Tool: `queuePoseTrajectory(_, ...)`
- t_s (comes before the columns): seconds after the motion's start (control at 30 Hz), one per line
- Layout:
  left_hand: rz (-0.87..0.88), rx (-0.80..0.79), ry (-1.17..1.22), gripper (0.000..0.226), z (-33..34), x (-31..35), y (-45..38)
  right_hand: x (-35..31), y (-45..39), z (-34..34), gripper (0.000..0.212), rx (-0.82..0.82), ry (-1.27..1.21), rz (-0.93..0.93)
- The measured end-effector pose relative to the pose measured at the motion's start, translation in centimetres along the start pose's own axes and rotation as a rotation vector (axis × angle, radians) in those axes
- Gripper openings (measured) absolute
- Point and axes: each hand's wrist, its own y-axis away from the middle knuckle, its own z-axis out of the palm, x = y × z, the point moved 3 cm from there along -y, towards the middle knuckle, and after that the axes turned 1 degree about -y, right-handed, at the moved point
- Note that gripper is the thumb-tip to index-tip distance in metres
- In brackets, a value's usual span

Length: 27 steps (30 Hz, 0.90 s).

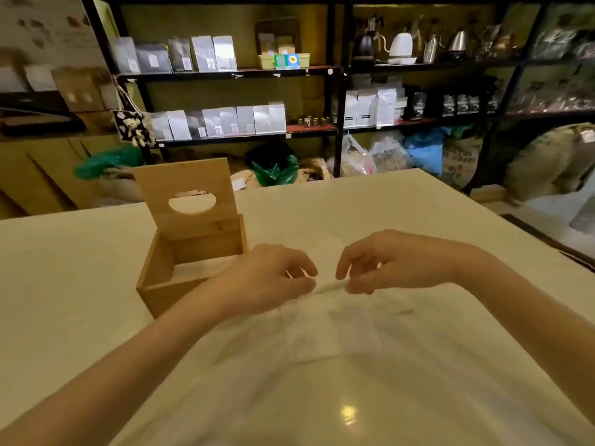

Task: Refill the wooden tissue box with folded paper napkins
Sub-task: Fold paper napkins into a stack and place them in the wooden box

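Pinching the top edge of a blurred white napkin [331, 313] between curled fingertips, the left hand [270, 278] and right hand [396, 262] sit close together, palms down, forearms angling in from either side. The napkin lies on the pale table [418, 220]. Just left, touching the left wrist, the wooden tissue box [180, 252] stands with its lid [186, 188] raised upright.
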Motion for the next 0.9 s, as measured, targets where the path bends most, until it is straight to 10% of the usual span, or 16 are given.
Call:
queuePoseTrajectory(0.33,0.228,0.362,-0.481,0.034,5.1,-3.0,1.2,3.6,-0.8,5.1,0.028,0.439,0.194,-0.063)
queuePoseTrajectory(0.57,0.224,0.349,-0.453,0.038,6.5,-3.9,1.3,4.3,-1.3,6.2,0.045,0.466,0.32,-0.112)
queuePoseTrajectory(0.9,0.245,0.377,-0.369,0.041,6.9,-4.0,1.4,4.1,-0.9,6.0,0.012,0.525,0.044,-0.131)
